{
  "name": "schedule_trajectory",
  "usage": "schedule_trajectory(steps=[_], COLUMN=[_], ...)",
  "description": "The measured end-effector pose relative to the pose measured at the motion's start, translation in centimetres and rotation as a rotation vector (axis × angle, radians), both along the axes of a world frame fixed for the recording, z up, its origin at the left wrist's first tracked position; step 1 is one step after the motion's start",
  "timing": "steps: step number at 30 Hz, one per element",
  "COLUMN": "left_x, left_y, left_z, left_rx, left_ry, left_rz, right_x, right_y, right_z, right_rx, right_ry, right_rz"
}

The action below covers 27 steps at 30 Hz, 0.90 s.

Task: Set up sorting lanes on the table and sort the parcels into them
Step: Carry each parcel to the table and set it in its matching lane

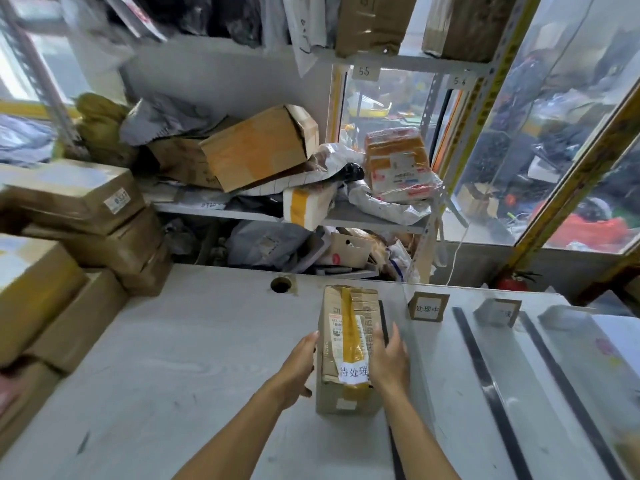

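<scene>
A long brown cardboard parcel (348, 348) with yellow tape and a white paper label lies on the grey table (194, 358), just left of a black tape line (383, 323). My left hand (299, 367) lies against its left side with straight fingers. My right hand (388, 360) rests flat on its right side and top edge. Further right, two more black tape lines (485, 379) (561, 382) mark lanes. A cardboard sign (428, 306) and a second sign (498, 311) stand at the lanes' far ends.
Stacked brown boxes (69, 244) crowd the table's left edge. Behind the table a metal shelf (367, 220) holds a jumble of boxes and grey mailer bags. A cable hole (281, 284) sits near the table's back edge. A glass wall (540, 150) is at the right.
</scene>
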<state>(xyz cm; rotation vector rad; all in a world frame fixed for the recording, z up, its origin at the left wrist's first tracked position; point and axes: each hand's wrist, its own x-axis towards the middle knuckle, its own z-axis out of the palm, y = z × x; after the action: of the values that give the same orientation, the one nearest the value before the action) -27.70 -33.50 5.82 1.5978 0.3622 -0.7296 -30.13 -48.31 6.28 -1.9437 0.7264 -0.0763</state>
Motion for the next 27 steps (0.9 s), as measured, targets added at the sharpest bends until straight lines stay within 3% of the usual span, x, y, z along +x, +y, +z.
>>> schedule_trajectory(steps=[4, 7, 14, 22, 27], left_x=[-1.1, -1.8, -5.5, -14.6, -20.1], left_y=[4.7, 10.2, 28.7, 49.1, 59.1], left_z=[1.1, 2.5, 5.5, 9.3, 8.8], left_rx=[0.043, 0.086, 0.642, 0.888, 0.916], left_ry=[-0.115, -0.320, -0.784, -0.836, -0.696], left_rz=[0.052, 0.081, 0.156, 0.440, 0.625], right_x=[-0.4, 0.0, -1.1, -4.8, -8.1], right_y=[3.6, 8.7, 28.0, 49.3, 59.8], right_z=[3.0, 4.4, 7.2, 8.9, 9.6], right_rx=[-0.178, -0.264, -0.445, -0.551, -0.556], right_ry=[-0.128, -0.172, -0.169, -0.309, -0.333], right_rz=[0.075, 0.183, 0.536, 0.880, 1.045])
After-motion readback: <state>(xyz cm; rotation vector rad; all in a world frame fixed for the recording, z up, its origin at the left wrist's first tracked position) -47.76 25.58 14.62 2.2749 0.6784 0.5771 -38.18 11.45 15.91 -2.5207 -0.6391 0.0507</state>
